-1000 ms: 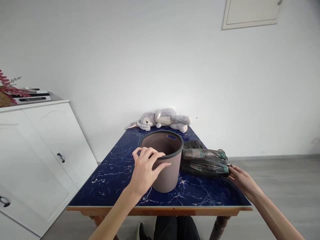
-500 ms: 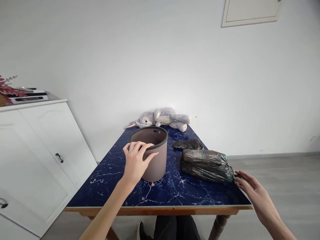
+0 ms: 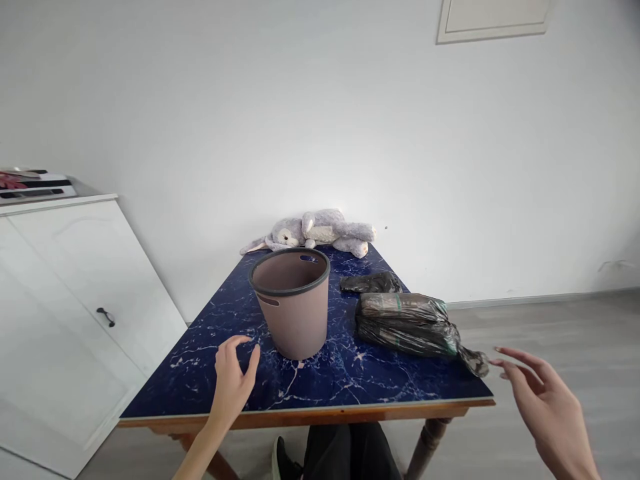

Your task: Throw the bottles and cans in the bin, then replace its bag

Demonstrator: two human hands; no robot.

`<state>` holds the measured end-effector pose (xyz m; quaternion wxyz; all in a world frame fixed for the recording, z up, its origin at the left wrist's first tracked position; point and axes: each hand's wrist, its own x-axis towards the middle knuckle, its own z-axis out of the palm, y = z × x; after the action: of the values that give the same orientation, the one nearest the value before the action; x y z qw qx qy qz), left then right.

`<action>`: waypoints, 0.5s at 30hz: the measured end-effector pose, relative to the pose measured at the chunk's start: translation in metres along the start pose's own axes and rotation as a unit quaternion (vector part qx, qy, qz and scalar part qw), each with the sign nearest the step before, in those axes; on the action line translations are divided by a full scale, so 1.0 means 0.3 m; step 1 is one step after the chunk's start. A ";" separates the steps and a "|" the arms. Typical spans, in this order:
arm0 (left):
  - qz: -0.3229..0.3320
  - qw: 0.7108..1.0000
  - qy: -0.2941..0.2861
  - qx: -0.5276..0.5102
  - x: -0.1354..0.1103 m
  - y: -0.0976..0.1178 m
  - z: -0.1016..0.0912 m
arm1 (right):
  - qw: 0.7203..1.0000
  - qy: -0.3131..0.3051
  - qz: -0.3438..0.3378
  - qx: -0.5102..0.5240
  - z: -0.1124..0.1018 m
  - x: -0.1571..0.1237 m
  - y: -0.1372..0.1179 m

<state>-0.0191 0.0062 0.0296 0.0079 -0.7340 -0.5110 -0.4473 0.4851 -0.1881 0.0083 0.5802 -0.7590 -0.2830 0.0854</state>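
Note:
A brown trash can [image 3: 299, 319] with a dark rim and cut-out handle holes stands upright on the blue marbled table [image 3: 320, 390]. To its front left, my left hand [image 3: 234, 380] hovers apart from it, thumb and fingers spread, holding nothing. On the right lies a black plastic bag [image 3: 407, 323] packed with rolls, its twisted end trailing toward the table's right edge. My right hand [image 3: 543, 393] is just right of that twisted end, fingers apart and nothing in them. Behind the packed bag rests a smaller crumpled black bag [image 3: 371, 283].
A grey plush rabbit [image 3: 315, 232] lies on its side at the far end against the wall. To the left stands a white cabinet [image 3: 85, 287] with items on top. The table's wooden front edge [image 3: 345, 415] is close to my legs.
My left hand has let go of the trash can's rim and moved down and left. My right hand has released the bag's twisted end and drawn right. The view has shifted slightly.

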 end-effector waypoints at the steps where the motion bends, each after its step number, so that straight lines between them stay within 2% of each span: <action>1: -0.007 1.000 -0.018 0.006 -0.014 -0.040 0.011 | 1.000 -0.009 -0.014 -0.002 0.012 0.016 -0.039; 4: -0.004 0.998 -0.063 0.017 -0.044 -0.103 0.040 | 0.992 -0.032 -0.121 -0.008 0.075 0.104 -0.173; 6: 0.011 0.996 -0.085 0.030 -0.057 -0.104 0.051 | 0.981 -0.040 -0.186 -0.034 0.140 0.197 -0.258; 7: 0.018 0.995 -0.091 0.039 -0.062 -0.098 0.054 | 0.978 -0.057 -0.196 -0.050 0.178 0.251 -0.295; 11: 0.023 0.993 -0.084 0.074 -0.072 -0.064 0.051 | 0.954 -0.217 -0.174 -0.114 0.357 0.455 -0.398; 13: 0.021 0.993 -0.080 0.084 -0.074 -0.056 0.047 | 0.942 -0.269 -0.156 -0.128 0.446 0.520 -0.421; 15: 0.024 0.993 -0.077 0.090 -0.076 -0.054 0.044 | 0.937 -0.293 -0.142 -0.129 0.520 0.552 -0.430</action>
<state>-0.0248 0.0031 -0.0008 0.0456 -0.7747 -0.5302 -0.3416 0.5075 0.0508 0.1124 0.3752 -0.7206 -0.5535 0.1834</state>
